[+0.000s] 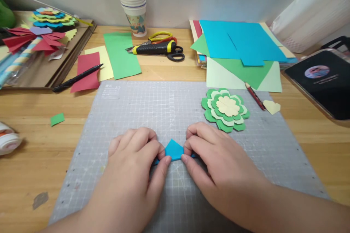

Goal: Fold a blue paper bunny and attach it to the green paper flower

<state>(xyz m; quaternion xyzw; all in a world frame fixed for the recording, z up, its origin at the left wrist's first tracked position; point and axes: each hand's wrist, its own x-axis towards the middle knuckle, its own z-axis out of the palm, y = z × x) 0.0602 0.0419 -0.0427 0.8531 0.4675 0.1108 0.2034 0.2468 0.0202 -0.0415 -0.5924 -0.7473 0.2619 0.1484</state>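
Observation:
A small folded piece of blue paper (174, 150) lies low over the middle of the grey cutting mat (131, 109), its pointed tip facing away from me. My left hand (133, 164) pinches its left side between thumb and fingers. On the other side, my right hand (218, 164) pinches the right end the same way. Both sets of fingers cover the paper's outer ends. Just beyond my right hand sits a layered green and cream paper flower (226, 109).
A brown pencil (255, 96) and a cream paper heart (271, 107) lie right of the flower. Behind are a paper stack (218, 40), scissors (176, 54), a black and yellow cutter (153, 47), and paper cups (133, 11). A phone (322, 83) is far right; a black pen (78, 78), left.

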